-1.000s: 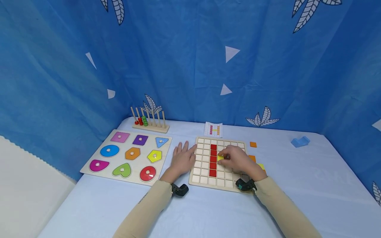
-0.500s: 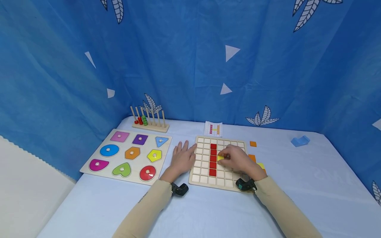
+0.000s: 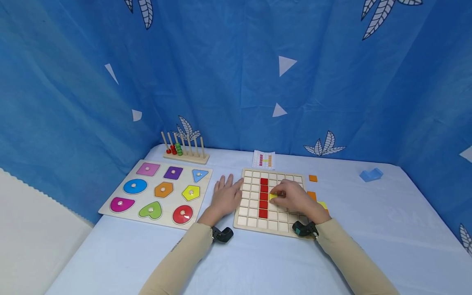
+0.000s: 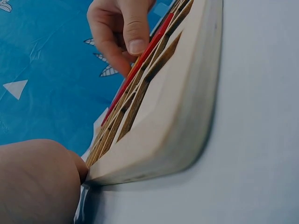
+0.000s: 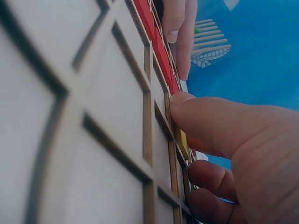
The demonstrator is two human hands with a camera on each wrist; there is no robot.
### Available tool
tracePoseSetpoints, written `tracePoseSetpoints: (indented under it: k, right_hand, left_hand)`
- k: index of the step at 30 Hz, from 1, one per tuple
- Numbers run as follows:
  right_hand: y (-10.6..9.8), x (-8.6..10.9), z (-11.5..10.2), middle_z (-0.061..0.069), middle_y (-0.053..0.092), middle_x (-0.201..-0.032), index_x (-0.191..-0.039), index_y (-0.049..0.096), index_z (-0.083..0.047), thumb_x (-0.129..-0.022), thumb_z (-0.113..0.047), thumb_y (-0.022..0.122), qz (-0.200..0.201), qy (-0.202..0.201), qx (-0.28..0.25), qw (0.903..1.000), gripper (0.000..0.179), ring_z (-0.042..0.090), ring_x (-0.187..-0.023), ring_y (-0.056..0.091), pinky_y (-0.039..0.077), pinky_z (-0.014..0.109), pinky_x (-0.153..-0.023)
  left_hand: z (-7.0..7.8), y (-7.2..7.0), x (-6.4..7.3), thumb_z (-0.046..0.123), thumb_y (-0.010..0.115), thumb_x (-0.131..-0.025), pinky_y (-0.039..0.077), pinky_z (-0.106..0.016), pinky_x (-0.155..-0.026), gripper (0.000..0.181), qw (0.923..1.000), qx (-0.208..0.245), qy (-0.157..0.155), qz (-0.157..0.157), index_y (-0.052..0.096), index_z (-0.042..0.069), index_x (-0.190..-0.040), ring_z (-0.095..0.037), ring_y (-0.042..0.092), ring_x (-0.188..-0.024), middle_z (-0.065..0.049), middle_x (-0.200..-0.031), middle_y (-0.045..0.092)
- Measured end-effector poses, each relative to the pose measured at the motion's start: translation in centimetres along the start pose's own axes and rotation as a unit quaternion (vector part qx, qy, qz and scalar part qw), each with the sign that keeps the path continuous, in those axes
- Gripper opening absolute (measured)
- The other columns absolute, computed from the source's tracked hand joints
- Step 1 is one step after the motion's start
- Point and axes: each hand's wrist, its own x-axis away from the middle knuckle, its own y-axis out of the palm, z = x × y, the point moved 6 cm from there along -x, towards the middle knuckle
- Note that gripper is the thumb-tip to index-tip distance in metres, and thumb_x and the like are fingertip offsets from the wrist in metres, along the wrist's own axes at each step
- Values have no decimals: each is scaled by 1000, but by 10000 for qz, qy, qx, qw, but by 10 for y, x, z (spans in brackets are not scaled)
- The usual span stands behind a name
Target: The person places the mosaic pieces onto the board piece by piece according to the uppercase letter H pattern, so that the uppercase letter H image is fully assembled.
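A wooden grid board (image 3: 252,222) lies on the table, and a column of red square tiles (image 3: 263,196) fills several of its cells. Just right of that column, my right hand (image 3: 295,198) pinches a yellow square tile (image 3: 272,196) between thumb and fingers, low over the grid. In the right wrist view the yellow tile (image 5: 183,142) shows only as a thin edge beside the thumb; whether it is fully down in its cell I cannot tell. My left hand (image 3: 225,199) rests with fingers spread at the board's left edge, fingertips touching the rim.
Right of the board lie orange tiles (image 3: 313,178) and a yellow tile (image 3: 323,205), partly behind the right wrist. A pattern card (image 3: 264,160) sits behind the board. A shape puzzle (image 3: 107,208), a peg stand with beads (image 3: 188,157) and a blue block (image 3: 371,175) stand around.
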Motion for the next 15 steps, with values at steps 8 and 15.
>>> tracePoseSetpoints:
  k: [8,15]
  right_hand:
    - [0,0,3,-1,68,-90,-103,80,-10,-84,-21,83,-30,124,-65,9999,21,10,-74,50,45,25,-65]
    - [-1,1,3,0,69,-91,-102,81,-10,-85,-19,82,-21,110,-114,9999,20,10,-73,50,44,24,-63]
  left_hand:
    - [0,0,0,29,39,-106,9,-60,-128,51,10000,-1,-2,7,45,19,-156,-46,11,-158,-21,-168,25]
    - [0,1,0,29,40,-106,9,-61,-128,51,10000,28,7,22,45,19,-156,-46,11,-158,-21,-168,26]
